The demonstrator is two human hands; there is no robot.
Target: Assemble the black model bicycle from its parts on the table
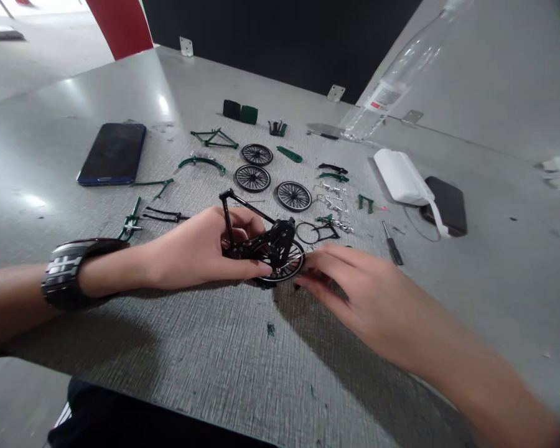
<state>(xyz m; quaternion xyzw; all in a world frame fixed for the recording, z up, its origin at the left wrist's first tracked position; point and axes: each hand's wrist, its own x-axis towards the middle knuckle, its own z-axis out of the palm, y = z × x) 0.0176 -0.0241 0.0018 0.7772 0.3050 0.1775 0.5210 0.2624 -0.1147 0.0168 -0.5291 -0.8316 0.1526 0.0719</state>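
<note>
My left hand (210, 246) is closed around a black miniature bicycle frame (249, 205), with its thumb along the lower side by the wheel. One spoked wheel (293, 264) is fitted at the frame's rear, beside a black chain guard (282, 239). My right hand (350, 277) is at the wheel's right edge, thumb and fingers brought together; what they pinch, if anything, is hidden. Just beyond the right hand lie a black ring-shaped part (308, 233) and small silver parts (343, 225). Loose spoked wheels (294, 196) rest farther back.
Around the hands lie a green frame (214, 138), a green mudguard (201, 162), a black fork (163, 214) and a screwdriver (392, 244). A phone (112, 154) is at left. Back right are a clear bottle (385, 93), a white case (401, 176) and a dark case (448, 202).
</note>
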